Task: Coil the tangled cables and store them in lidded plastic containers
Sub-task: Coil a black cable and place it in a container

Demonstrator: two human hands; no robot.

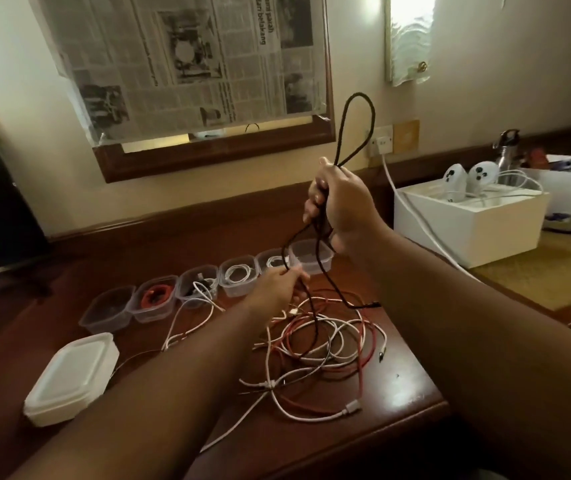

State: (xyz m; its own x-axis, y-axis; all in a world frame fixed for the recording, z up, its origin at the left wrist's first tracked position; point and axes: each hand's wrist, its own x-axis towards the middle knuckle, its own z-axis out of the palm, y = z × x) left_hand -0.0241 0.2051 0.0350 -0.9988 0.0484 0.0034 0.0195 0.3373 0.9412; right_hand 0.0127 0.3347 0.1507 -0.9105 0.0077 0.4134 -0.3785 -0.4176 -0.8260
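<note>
The black cable (322, 258) is clenched upright in the raised right hand (341, 206), its length dropping to the lower, nearer left hand (282, 284), where it is pinched.

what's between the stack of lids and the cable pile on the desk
Head view: the left forearm crosses that stretch, above a thin white cable on bare desk.

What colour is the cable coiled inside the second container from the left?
Red, seen in the head view.

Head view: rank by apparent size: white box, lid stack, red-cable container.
1. White rectangular box, largest.
2. Stack of white plastic lids, though it is nearer the camera, so unsure.
3. Clear plastic container holding the red cable, smallest.
</note>
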